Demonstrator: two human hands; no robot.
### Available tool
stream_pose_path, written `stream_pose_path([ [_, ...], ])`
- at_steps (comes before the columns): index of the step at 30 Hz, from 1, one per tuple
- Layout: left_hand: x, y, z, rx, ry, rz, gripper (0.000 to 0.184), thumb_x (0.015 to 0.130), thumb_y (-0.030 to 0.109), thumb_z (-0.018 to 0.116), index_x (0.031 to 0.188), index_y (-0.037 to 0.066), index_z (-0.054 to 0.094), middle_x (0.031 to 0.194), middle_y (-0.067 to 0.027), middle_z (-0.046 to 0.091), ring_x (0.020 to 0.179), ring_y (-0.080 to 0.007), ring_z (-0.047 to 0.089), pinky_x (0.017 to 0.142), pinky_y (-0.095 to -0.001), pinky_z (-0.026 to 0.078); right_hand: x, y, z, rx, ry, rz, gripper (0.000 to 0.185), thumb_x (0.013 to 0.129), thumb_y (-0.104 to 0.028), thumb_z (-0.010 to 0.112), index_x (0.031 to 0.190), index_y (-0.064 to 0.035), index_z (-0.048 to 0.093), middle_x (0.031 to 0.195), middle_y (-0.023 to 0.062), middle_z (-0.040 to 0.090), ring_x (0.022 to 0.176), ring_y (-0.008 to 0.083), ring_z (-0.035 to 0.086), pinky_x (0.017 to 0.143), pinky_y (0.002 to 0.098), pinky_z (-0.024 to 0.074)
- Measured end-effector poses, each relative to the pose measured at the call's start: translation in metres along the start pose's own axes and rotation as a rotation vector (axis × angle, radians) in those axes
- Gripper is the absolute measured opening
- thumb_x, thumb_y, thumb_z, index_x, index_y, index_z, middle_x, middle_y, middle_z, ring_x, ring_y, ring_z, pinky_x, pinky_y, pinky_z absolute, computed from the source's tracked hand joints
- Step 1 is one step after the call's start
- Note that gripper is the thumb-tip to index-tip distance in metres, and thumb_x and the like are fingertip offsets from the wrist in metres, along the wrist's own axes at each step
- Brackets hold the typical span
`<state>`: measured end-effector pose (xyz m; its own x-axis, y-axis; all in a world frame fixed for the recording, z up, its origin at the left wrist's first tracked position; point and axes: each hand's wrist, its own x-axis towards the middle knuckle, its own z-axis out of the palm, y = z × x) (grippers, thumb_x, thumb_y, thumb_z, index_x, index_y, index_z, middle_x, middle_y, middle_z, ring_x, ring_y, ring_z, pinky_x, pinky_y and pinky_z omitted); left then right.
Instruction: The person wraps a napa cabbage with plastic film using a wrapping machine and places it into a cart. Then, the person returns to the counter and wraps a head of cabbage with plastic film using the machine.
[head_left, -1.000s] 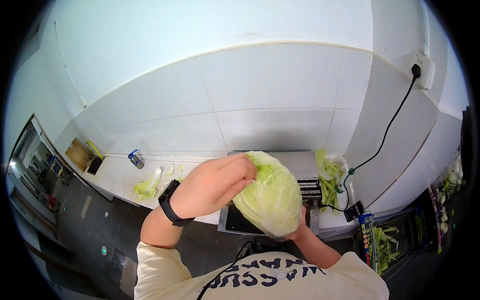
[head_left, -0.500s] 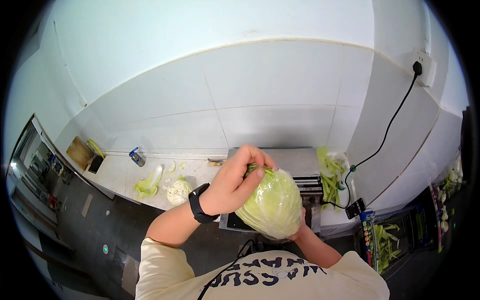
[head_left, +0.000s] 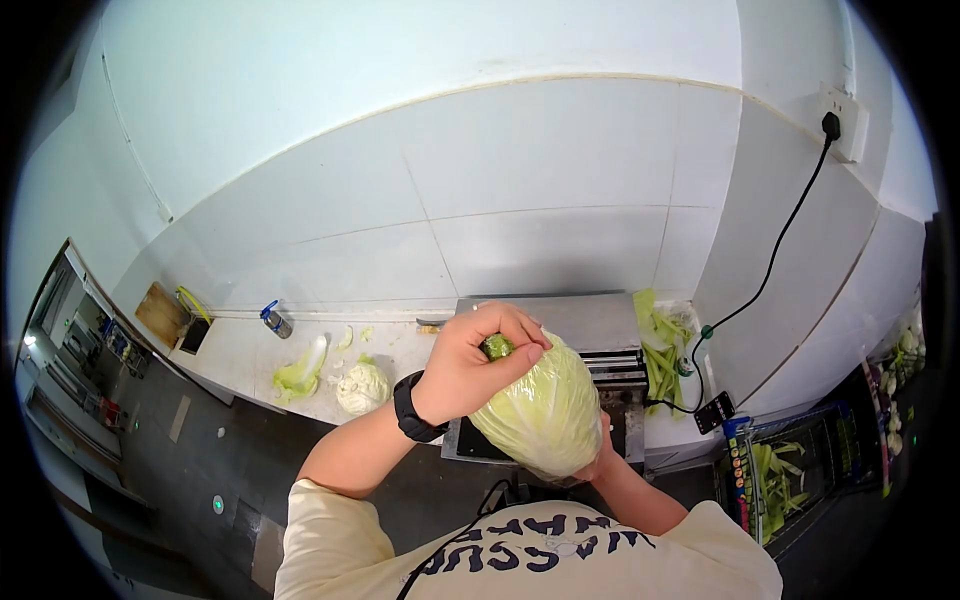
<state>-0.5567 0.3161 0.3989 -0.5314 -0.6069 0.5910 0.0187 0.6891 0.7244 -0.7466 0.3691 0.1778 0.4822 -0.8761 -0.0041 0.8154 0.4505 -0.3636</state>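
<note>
Close to the wall, a person in a cream shirt (head_left: 560, 560) is holding a pale green cabbage (head_left: 545, 410), wrapped in shiny clear film, between two bare hands. The cabbage is hiding part of a metal machine (head_left: 560, 320) from my view. The left hand (head_left: 465, 365), with a black watch (head_left: 412, 405) circling its wrist, is arching over the upper left end of the cabbage. Its fingers (head_left: 515, 322) are curling down, their tips coming near the thumb; I cannot tell whether they are pinching film. The right hand (head_left: 603, 455) is supporting the cabbage's lower right side. Its fingers are mostly hiding behind the cabbage, so I cannot tell how far open they are.

To the left, a whitish round vegetable (head_left: 362, 388) is sitting on the white surface (head_left: 235, 350), near a loose leaf (head_left: 302, 370). A blue-topped bottle (head_left: 276, 320) is standing farther back. Right of the machine, green stalks (head_left: 660, 345) are lying in a heap, and a black cord (head_left: 775, 260) is running down from a wall socket (head_left: 845, 122). Low on the right, more green trimmings (head_left: 778, 485) are lying in a cart (head_left: 738, 480).
</note>
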Motion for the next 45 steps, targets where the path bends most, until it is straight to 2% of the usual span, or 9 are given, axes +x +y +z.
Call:
stream_pose_path([
  [11,0.007,-0.003,-0.013,-0.188,0.056,-0.427,0.03,0.107,0.012,0.045,0.135,0.004,0.051,0.104,-0.0048,0.066,0.093,-0.0121,0.06,0.094,-0.0309,0.048,0.001,0.002,-0.009,-0.02,-0.003,0.026,0.061,0.1,-0.047,0.04,0.146,-0.0079,0.047,0.142,0.0107,0.057,0.125,0.0264,0.06,0.106,0.0434,0.049],
  [14,0.011,-0.008,-0.025,-0.322,0.245,-0.376,0.034,0.107,0.02,0.047,0.134,0.002,0.054,0.118,-0.0101,0.066,0.103,-0.0179,0.062,0.098,-0.0346,0.047,0.002,0.004,-0.014,-0.021,0.008,0.036,0.062,0.1,-0.049,0.039,0.146,-0.0088,0.046,0.143,0.0103,0.056,0.127,0.0262,0.059,0.107,0.044,0.0476],
  [17,0.007,0.004,-0.044,0.467,0.034,0.251,0.04,0.104,0.027,0.051,0.136,0.003,0.056,0.126,-0.014,0.065,0.116,-0.0255,0.061,0.103,-0.0399,0.045,0.006,0.001,-0.015,-0.075,0.017,0.024,0.064,0.1,-0.052,0.039,0.147,-0.0095,0.045,0.145,0.0104,0.054,0.128,0.0264,0.057,0.108,0.0444,0.0466],
  [21,-0.008,-0.013,-0.029,0.267,-0.185,0.004,0.031,0.1,0.022,0.059,0.122,0.003,0.068,0.122,-0.0145,0.068,0.121,-0.0301,0.059,0.103,-0.0415,0.044,0.006,-0.002,-0.017,-0.077,-0.01,0.049,0.068,0.099,-0.056,0.039,0.149,-0.0096,0.042,0.145,0.0109,0.054,0.129,0.0265,0.057,0.108,0.0447,0.0464],
  [25,-0.011,-0.014,-0.027,-0.047,0.027,-0.313,0.02,0.1,0.009,0.056,0.1,-0.001,0.073,0.109,-0.0111,0.071,0.106,-0.0197,0.064,0.094,-0.0345,0.05,0.005,-0.001,-0.021,-0.121,-0.017,0.041,0.073,0.097,-0.061,0.041,0.15,-0.0096,0.041,0.145,0.0109,0.053,0.129,0.0261,0.056,0.108,0.0448,0.0464],
  [31,-0.011,-0.009,-0.044,-0.226,0.28,-0.48,0.024,0.101,0.013,0.058,0.122,0.001,0.063,0.099,-0.0084,0.071,0.101,-0.0144,0.064,0.091,-0.0283,0.049,0.011,0.012,-0.029,-0.193,0.016,-0.006,0.077,0.097,-0.065,0.042,0.151,-0.01,0.039,0.146,0.0106,0.052,0.131,0.0256,0.054,0.109,0.045,0.0455],
  [37,-0.104,-0.044,-0.025,-0.149,1.106,0.052,0.069,0.105,0.051,0.041,0.154,0.006,0.024,0.158,-0.0186,0.03,0.145,-0.0319,0.031,0.119,-0.0483,0.025,0.018,-0.013,0.019,-0.349,0.083,-0.1,0.075,0.099,-0.062,0.041,0.152,-0.0094,0.037,0.149,0.0095,0.049,0.136,0.0255,0.048,0.113,0.0434,0.04],
  [41,-0.112,-0.049,0.036,-0.519,0.691,-0.039,0.088,0.095,0.068,0.048,0.158,0.012,0.021,0.161,-0.0124,0.027,0.146,-0.0301,0.03,0.12,-0.0488,0.023,0.033,-0.037,0.083,-0.598,-0.025,-0.201,0.08,0.094,-0.052,0.061,0.151,-0.0032,0.033,0.145,0.0138,0.049,0.133,0.0234,0.049,0.112,0.04,0.0389],
  [45,-0.091,-0.057,0.019,-0.878,0.917,-0.1,0.088,0.094,0.075,0.04,0.156,0.016,0.026,0.157,-0.009,0.034,0.143,-0.0283,0.036,0.118,-0.0457,0.031,0.043,-0.044,0.147,-1.156,-0.006,-0.404,0.085,0.092,-0.042,0.07,0.152,-0.0035,0.023,0.144,0.0125,0.044,0.125,0.0241,0.05,0.103,0.0385,0.0444],
])
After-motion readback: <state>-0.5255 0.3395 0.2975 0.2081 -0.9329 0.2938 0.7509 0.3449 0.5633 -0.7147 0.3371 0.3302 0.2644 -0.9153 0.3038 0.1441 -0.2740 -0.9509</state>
